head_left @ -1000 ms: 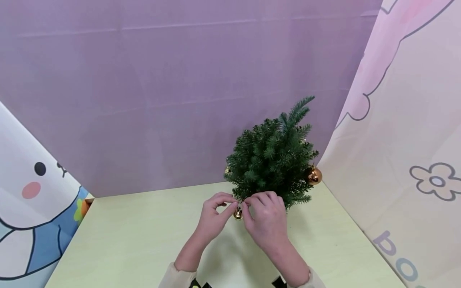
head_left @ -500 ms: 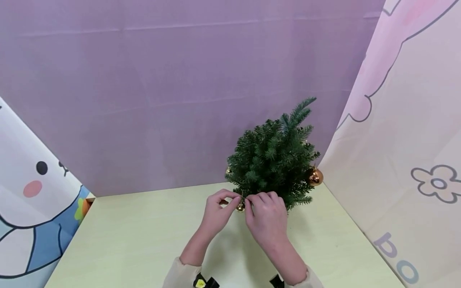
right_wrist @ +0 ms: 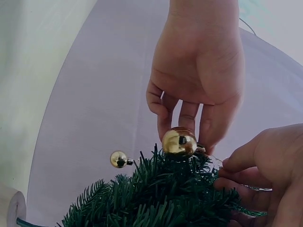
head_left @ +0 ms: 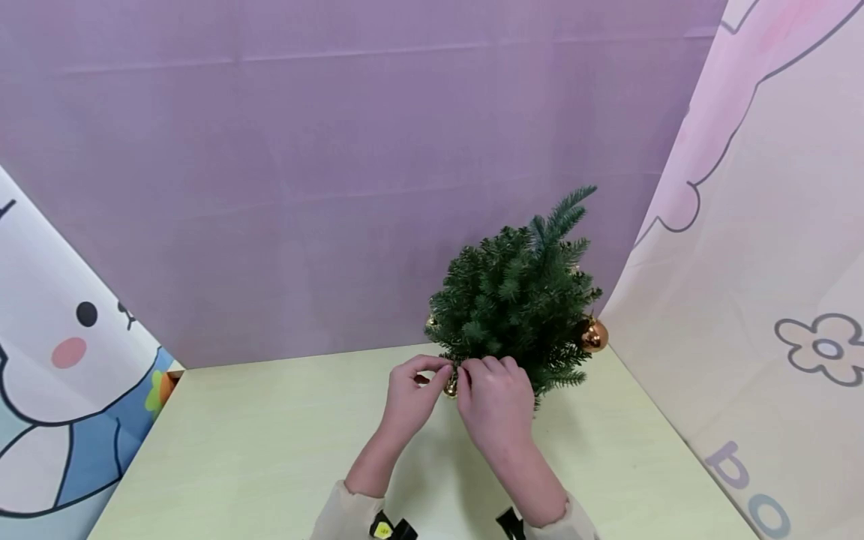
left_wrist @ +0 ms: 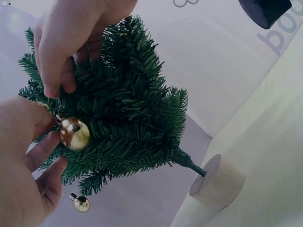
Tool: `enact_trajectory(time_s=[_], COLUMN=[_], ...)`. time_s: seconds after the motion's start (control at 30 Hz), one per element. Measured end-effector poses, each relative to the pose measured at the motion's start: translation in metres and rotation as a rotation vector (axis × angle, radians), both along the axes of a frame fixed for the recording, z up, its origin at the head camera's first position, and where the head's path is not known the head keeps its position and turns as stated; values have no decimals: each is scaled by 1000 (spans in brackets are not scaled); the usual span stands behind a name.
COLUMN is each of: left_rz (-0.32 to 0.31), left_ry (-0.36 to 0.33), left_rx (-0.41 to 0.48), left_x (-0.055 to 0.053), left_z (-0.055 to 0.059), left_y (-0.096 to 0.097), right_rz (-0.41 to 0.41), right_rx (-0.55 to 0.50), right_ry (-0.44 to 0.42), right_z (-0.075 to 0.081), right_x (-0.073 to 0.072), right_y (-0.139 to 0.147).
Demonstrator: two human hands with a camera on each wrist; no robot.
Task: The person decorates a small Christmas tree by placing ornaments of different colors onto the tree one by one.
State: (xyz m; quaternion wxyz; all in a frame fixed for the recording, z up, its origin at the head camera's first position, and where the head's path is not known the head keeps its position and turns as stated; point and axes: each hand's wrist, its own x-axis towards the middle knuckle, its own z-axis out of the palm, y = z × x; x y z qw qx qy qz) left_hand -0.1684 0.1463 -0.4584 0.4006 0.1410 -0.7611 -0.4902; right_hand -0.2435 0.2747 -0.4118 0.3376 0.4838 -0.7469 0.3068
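A shiny gold Christmas ball (left_wrist: 74,133) hangs by a thin string at the near side of a small green Christmas tree (head_left: 520,300). My left hand (head_left: 413,397) pinches at the ball's cap and string with thumb and index finger. Close beside it, my right hand (head_left: 498,401) pinches the upper part of the string against a branch tip. In the right wrist view the string runs from the ball (right_wrist: 179,141) to the right hand's fingertips. Fingers partly cover the string in each view.
A smaller gold ball (left_wrist: 81,204) hangs on the tree's left side, and a copper ball (head_left: 594,334) on its right. The tree has a pale round base (left_wrist: 218,183) on the light table (head_left: 270,450). A purple backdrop (head_left: 304,187) stands behind.
Both hands have brought the gold ball slightly up towards the tree, and it now sits closer under the fingertips. The view has shifted a little.
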Motion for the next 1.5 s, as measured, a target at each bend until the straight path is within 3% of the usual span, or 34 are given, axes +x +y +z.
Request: enact_trajectory(time_s=[0.2,0.37,0.43,0.63,0.83,1.03,1.33,1.5], left_rz=[44,22,13,53,93,109,18,12], left_ry=[-15,-17,-6,17,35,-47,-123,-168], left_rx=[16,34,32,3,-43,-82,-39,-43], left_x=[0,10,11,5,5,3,0,0], left_z=[-1,18,19,1,-1,5,10,8], left_y=[8,25,28,19,14,11,7,7], right_rz=[0,26,40,63,78,63,55,37], right_rx=[38,64,69,73,69,42,45,51], right_ry=[13,20,24,0,2,39,92,112], right_z=[1,2,3,4,2,-2,-8,-10], right_x=[-1,-2,-3,-5,-6,-9,-12,-12], right_y=[0,1,2,5,5,1,0,-1])
